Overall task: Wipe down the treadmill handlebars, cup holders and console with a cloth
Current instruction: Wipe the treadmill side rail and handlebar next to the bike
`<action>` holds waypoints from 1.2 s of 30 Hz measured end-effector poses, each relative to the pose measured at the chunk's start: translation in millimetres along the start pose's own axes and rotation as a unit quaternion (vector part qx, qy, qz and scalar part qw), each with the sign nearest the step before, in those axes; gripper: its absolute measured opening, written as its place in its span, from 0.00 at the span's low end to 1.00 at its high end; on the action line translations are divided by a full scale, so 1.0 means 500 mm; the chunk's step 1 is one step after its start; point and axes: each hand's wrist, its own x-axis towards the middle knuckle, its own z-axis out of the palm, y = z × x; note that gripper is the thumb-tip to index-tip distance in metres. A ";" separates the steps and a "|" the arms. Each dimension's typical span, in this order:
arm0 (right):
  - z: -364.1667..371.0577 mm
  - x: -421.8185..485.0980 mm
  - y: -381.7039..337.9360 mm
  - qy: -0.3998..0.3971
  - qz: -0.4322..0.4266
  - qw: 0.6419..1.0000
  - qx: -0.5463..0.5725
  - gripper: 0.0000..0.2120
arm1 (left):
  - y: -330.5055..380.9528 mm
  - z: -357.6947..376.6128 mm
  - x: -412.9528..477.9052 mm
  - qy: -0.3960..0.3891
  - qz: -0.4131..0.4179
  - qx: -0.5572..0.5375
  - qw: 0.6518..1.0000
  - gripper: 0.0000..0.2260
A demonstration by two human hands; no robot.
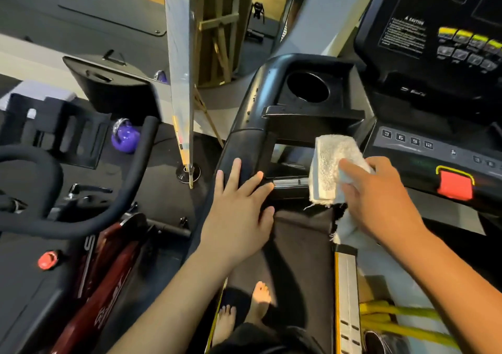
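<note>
Forearms in from six o'clock, folded white terry cloth (328,166) raised at centre frame.
Left grip (239,207) lies flat, fingers spread, on the black padded handlebar (241,147) at nine o'clock of the cloth, a brace by the look of it, to steady the reach. Right grip (380,199) pinches the cloth, forefinger laid along its face, loose end hanging under the palm, so a flat pad faces the work; wrist cocked, elbow low. Round black cup holder (308,87) sits at twelve o'clock of it, dark console panel (434,28) at two. Whether the cloth touches the frame, can't tell.
</note>
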 end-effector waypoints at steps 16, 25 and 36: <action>0.008 -0.031 -0.004 -0.013 -0.046 0.999 -0.011 0.27 | -0.015 0.009 0.022 -0.026 -0.074 0.097 0.992 0.39; 0.095 0.025 -0.152 -0.048 -0.206 0.969 -0.129 0.24 | -0.024 0.012 0.025 -0.027 -0.070 0.098 0.992 0.40; 0.032 0.016 -0.095 -0.039 -0.108 0.988 -0.107 0.22 | -0.015 0.016 0.043 -0.035 -0.077 0.122 0.989 0.38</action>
